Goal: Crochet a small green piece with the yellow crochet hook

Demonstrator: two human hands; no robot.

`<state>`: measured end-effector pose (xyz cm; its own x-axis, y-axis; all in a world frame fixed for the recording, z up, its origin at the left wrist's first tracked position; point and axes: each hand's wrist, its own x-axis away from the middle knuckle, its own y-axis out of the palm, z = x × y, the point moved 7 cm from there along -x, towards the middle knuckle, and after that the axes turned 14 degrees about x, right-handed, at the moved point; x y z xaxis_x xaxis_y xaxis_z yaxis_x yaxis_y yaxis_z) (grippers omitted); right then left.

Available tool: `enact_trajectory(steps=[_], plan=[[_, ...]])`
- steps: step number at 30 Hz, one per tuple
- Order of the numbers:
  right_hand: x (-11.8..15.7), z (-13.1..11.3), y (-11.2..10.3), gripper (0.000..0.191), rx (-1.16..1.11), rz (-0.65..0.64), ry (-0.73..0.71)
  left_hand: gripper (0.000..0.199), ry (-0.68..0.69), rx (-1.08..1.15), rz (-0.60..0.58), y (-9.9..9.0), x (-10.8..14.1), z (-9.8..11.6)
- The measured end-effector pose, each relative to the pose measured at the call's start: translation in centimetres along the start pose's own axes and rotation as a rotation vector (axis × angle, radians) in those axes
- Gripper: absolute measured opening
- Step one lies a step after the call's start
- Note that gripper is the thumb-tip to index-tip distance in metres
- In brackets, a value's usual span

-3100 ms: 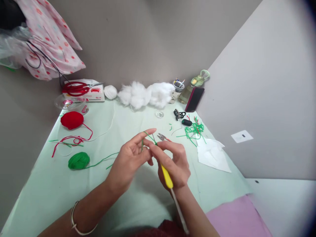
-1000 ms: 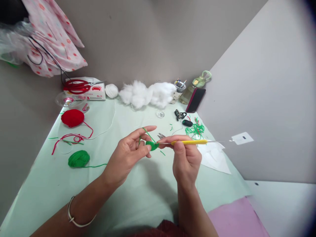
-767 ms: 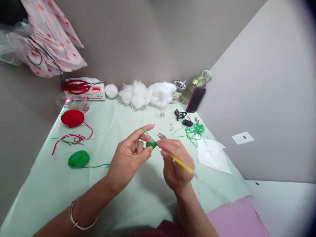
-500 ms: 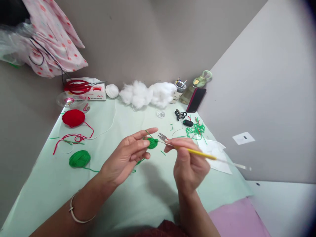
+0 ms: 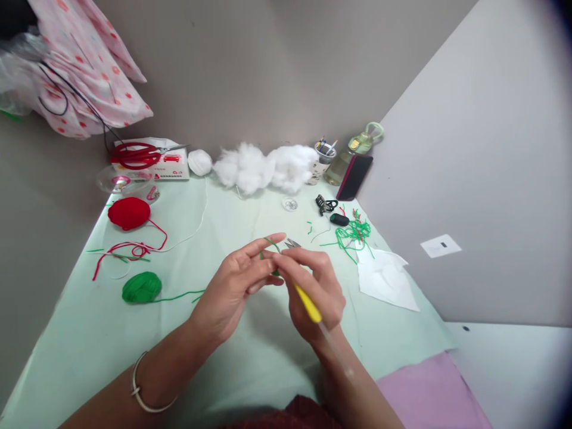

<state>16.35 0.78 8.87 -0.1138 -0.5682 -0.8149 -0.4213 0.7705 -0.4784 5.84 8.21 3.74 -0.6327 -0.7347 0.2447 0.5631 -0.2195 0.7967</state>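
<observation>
The yellow-handled hook was grasped between the thumb and fingers of the right hand, its shaft slanted back over the wrist. A small green yarn piece was pinched in the left hand, right at the meeting fingertips and mostly hidden by them; whether the hook's tip was seated in it could not be told. A green strand was carried over the extended left index finger. Just beyond the fingertips, small scissors were partly covered by the right hand. Left of the grip, a green yarn ball was noted, with a red yarn ball farther out. Right of the grip, a white sheet and a green yarn tangle were observed. Well beyond the grip, white fluff was heaped by the wall.
</observation>
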Motion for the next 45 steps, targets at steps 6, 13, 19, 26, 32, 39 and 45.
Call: enact_trajectory(steps=[6, 13, 19, 26, 32, 39, 45], plan=[[-0.7, 2.4, 0.6, 0.019, -0.410, -0.060, 0.326, 0.031, -0.103, 0.078, -0.094, 0.5, -0.2, -0.5], [0.9, 4.6, 1.9, 0.016, -0.725, -0.055, 0.651, 0.026, -0.013, -0.011, -0.043, -0.2, -0.5, 0.1], [0.7, 4.5, 2.0, 0.015, -0.757, -0.067, 0.621, 0.028, 0.065, -0.159, 0.022, -0.7, -0.4, 0.5], [0.0, 2.1, 0.7, 0.023, -0.384, -0.015, 0.325, 0.022, 0.231, -0.171, 0.064, -1.0, -0.4, 0.5], [0.0, 1.4, 0.4, 0.026, -0.314, -0.028, 0.280, 0.026, 0.207, -0.153, 0.068, -1.2, -0.4, 0.6], [-0.1, 1.1, 0.1, 0.032, -0.241, 0.004, 0.211, 0.021, 0.162, -0.098, 0.042, -0.7, -0.5, 0.4], [-0.1, 1.6, 0.2, 0.025, -0.317, -0.021, 0.277, 0.033, 0.126, -0.139, 0.051, -0.7, -0.3, 0.5]])
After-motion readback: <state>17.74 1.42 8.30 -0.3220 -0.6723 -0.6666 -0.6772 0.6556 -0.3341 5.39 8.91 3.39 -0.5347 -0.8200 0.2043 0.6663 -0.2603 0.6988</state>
